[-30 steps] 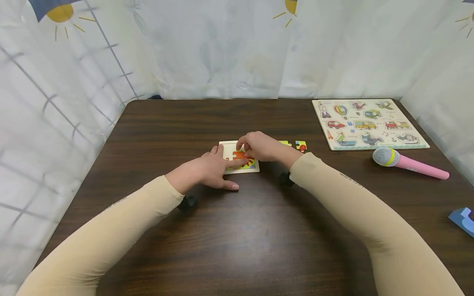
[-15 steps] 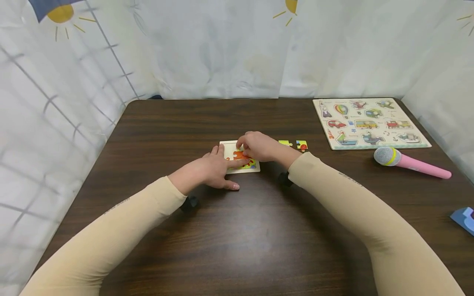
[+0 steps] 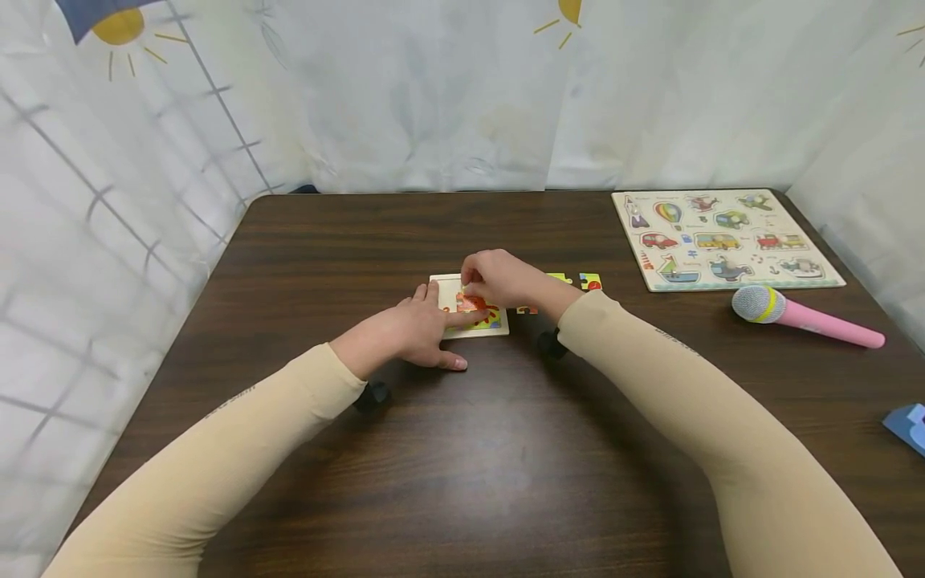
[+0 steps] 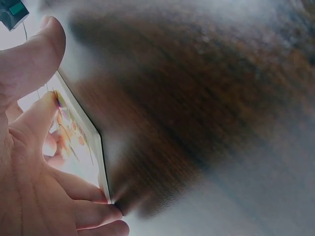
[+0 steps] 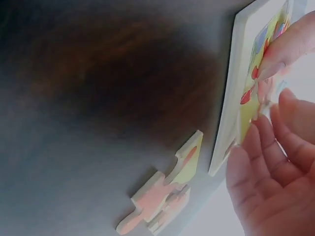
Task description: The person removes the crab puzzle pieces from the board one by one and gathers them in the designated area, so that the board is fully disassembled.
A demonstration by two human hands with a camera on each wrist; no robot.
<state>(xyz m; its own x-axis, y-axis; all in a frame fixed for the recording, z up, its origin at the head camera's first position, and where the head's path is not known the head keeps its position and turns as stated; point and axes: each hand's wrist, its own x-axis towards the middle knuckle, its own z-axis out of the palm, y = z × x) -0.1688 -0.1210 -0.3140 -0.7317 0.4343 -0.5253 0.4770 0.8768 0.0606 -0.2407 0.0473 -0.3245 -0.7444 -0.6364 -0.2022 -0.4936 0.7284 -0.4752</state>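
A small wooden jigsaw tray (image 3: 448, 287) lies mid-table, its pale base bare toward the back left. Red, orange and yellow-green pieces (image 3: 493, 319) fill its near part. My left hand (image 3: 408, 329) lies spread over the tray's left side, index finger stretched across the fitted pieces and thumb out on the table. With curled fingers, my right hand (image 3: 503, 277) pinches a puzzle piece (image 3: 466, 291) low over the tray, mostly hidden by the fingers. In the right wrist view, loose puzzle pieces (image 5: 152, 196) lie beside the tray.
More loose pieces (image 3: 590, 282) lie right of the tray. A vehicle peg puzzle board (image 3: 723, 241) sits at the back right, with a pink toy microphone (image 3: 817, 319) before it. A blue object (image 3: 906, 425) shows at the right edge. White curtains (image 3: 433, 96) surround the table.
My right hand has lifted slightly and shifted a little at the tray, uncovering a loose piece under the wrist. The left hand stays in place on the tray.
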